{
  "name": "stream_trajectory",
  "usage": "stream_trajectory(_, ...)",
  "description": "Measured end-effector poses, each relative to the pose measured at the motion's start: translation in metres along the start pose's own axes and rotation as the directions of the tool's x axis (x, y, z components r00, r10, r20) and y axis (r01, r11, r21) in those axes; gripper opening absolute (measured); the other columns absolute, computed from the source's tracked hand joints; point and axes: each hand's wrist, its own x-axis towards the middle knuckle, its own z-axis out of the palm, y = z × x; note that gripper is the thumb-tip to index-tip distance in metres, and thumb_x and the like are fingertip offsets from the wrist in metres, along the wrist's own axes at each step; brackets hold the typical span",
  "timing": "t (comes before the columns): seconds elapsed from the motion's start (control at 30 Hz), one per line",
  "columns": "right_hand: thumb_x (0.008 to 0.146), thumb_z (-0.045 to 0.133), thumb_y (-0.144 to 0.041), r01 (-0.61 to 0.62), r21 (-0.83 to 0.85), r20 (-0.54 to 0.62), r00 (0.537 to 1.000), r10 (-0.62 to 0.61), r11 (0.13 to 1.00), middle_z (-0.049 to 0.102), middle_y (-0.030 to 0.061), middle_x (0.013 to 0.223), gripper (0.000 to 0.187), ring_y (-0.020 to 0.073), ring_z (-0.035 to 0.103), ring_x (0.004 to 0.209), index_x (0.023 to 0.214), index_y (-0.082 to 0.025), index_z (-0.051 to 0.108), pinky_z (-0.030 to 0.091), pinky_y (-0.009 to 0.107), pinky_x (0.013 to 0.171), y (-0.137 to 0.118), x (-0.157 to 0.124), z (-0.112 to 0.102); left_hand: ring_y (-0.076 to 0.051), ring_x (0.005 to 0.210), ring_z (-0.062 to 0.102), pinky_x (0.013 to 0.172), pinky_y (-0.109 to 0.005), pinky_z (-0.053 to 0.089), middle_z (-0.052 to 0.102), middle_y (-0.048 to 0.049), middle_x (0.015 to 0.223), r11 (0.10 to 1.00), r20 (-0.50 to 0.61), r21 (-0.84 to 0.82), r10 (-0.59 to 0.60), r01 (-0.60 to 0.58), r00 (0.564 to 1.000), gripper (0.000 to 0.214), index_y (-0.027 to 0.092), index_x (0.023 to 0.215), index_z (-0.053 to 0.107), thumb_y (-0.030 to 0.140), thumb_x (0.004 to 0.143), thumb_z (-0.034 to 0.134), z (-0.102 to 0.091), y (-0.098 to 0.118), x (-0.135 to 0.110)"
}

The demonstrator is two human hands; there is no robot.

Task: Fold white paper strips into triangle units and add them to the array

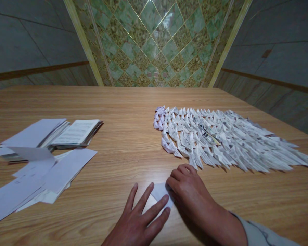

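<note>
A small white sheet of paper (160, 190), partly folded, lies on the table near its front edge. Spread over it is my left hand (143, 220), its fingers apart and pressing the paper flat. My right hand (189, 186) is closed at the paper's right edge, with its fingers curled together around that side. The thumb and fingertips of this hand are mostly hidden. Beyond my right hand stand rows of folded paper boats (210, 140), mostly printed paper, with a few pale lilac ones (159, 118) at the left end.
On the left of the wooden table (123, 136) lie loose paper strips (64, 171), a stack of white sheets (36, 131) and a stack of printed pages (78, 131). A green tiled wall (154, 44) rises behind the table.
</note>
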Motion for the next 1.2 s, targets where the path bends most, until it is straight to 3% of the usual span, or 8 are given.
stream_trajectory(0.1, 0.095, 0.069, -0.025, 0.003, 0.023, -0.004, 1.0, -0.003, 1.0, 0.071, 0.0041, 0.088, 0.014, 0.0226, 0.057, 0.089, 0.083, -0.02, 0.072, 0.032, 0.036, 0.085, 0.001, 0.0, 0.001, -0.043, 0.15, 0.023, 0.115, -0.078, 0.004, 0.041, -0.0027, 0.161, 1.0, -0.002, -0.009, -0.007, 0.007, 1.0, 0.06, 0.032, 0.139, 0.057, 0.01, 0.085, 0.071, 0.0, 0.0, 0.0)
stream_trajectory(0.43, 0.094, 0.071, -0.026, -0.03, 0.05, 0.063, 0.998, 0.026, 0.998, 0.072, 0.0044, 0.087, 0.011, 0.0218, 0.058, 0.089, 0.085, -0.019, 0.073, 0.032, 0.035, 0.085, 0.0, 0.001, -0.005, -0.042, 0.153, 0.01, 0.115, -0.073, -0.012, 0.043, 0.0003, 0.16, 0.999, 0.043, -0.042, 0.007, -0.005, 0.999, 0.074, 0.029, 0.144, 0.053, 0.002, 0.077, 0.07, -0.008, -0.001, 0.004)
stream_trajectory(0.63, 0.095, 0.068, -0.019, -0.026, 0.044, 0.025, 0.999, 0.025, 0.999, 0.073, 0.0049, 0.083, 0.016, 0.0214, 0.057, 0.085, 0.08, -0.019, 0.074, 0.032, 0.035, 0.082, 0.004, 0.002, -0.004, -0.041, 0.151, 0.021, 0.116, -0.073, -0.007, 0.045, -0.0017, 0.159, 0.999, 0.028, -0.039, 0.0, 0.001, 1.0, 0.067, 0.031, 0.144, 0.053, 0.008, 0.083, 0.069, -0.008, -0.002, 0.003)
stream_trajectory(0.8, 0.094, 0.067, -0.017, -0.033, 0.079, 0.032, 0.999, 0.03, 0.996, 0.073, 0.0047, 0.086, 0.01, 0.0209, 0.057, 0.085, 0.086, -0.018, 0.073, 0.032, 0.034, 0.082, 0.003, 0.002, -0.003, -0.041, 0.149, 0.023, 0.116, -0.072, -0.008, 0.047, -0.0003, 0.158, 0.999, 0.026, -0.038, -0.008, 0.009, 1.0, 0.067, 0.032, 0.144, 0.053, 0.008, 0.083, 0.069, -0.011, -0.002, 0.005)
stream_trajectory(0.97, 0.095, 0.068, -0.021, -0.02, 0.086, 0.029, 0.999, 0.018, 0.996, 0.073, 0.0039, 0.086, 0.014, 0.0203, 0.055, 0.085, 0.082, -0.019, 0.073, 0.032, 0.034, 0.082, 0.003, 0.001, -0.004, -0.035, 0.136, 0.043, 0.118, -0.067, -0.007, 0.057, -0.0051, 0.149, 0.997, -0.021, -0.075, -0.032, 0.03, 0.999, 0.052, 0.03, 0.141, 0.056, 0.033, 0.09, 0.069, -0.017, -0.003, 0.009)
stream_trajectory(1.2, 0.096, 0.067, -0.021, -0.04, 0.086, 0.082, 0.996, 0.033, 0.995, 0.072, 0.0035, 0.087, 0.016, 0.0208, 0.056, 0.088, 0.081, -0.02, 0.073, 0.033, 0.034, 0.081, 0.005, 0.001, -0.009, -0.029, 0.113, 0.054, 0.12, -0.059, -0.004, 0.06, -0.0075, 0.145, 0.987, -0.031, -0.154, -0.044, 0.039, 0.999, 0.065, 0.028, 0.144, 0.054, 0.062, 0.089, 0.062, -0.018, -0.005, 0.009)
